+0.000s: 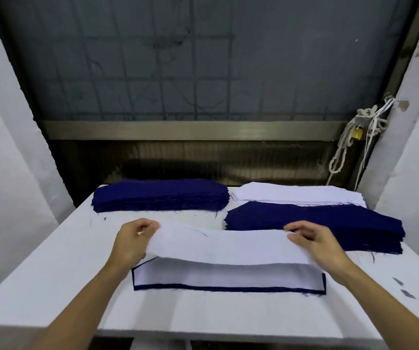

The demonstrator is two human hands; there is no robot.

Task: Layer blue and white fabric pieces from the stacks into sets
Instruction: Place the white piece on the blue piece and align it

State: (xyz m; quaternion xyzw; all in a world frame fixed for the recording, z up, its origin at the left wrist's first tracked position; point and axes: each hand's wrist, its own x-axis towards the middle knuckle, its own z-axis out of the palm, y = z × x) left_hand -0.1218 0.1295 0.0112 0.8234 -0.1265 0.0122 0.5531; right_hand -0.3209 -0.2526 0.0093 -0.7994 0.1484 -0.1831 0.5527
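— White surface point(51, 261), dark shutter behind. What have I got?

— A white piece point(228, 246) held up by its ends: left hand point(132, 238) pinching one end, right hand point(314, 242) the other, both grips closed on it. It hangs over the set point(228, 280), white on blue, blue edge showing.

— What might slip?

— I judge it could land skewed or creased if one end drops first (the cloth sags in the middle). The right wrist is near the blue stack point(329, 223) and could nudge it.

— Any writing?

— None I can read, not even on the padlock point(357, 133).
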